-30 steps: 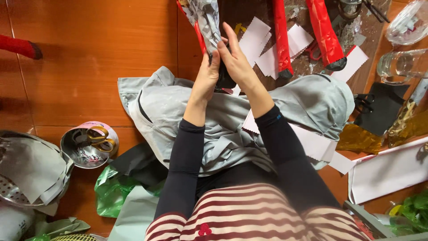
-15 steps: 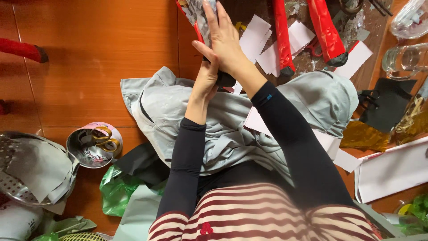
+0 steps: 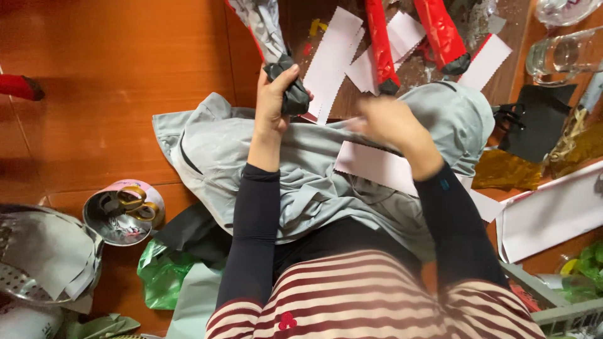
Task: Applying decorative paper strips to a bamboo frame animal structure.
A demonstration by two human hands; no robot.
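At upper centre, the left hand point(image 3: 274, 103) grips a black-tipped silver foil roll point(image 3: 286, 88); the blurred right hand point(image 3: 389, 122) hovers over grey cloth point(image 3: 314, 169).

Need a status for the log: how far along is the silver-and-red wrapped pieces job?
Done: two red wrapped pieces with black ends lie on the floor. In hand: left hand grips the black end of a silver-and-red piece; right hand, blurred, holds nothing clearly visible. Left: loose white paper strips remain unused.

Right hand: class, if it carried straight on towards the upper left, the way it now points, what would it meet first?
Probably the white zigzag-edged paper strip just beyond the blurred right hand; depth is unclear.
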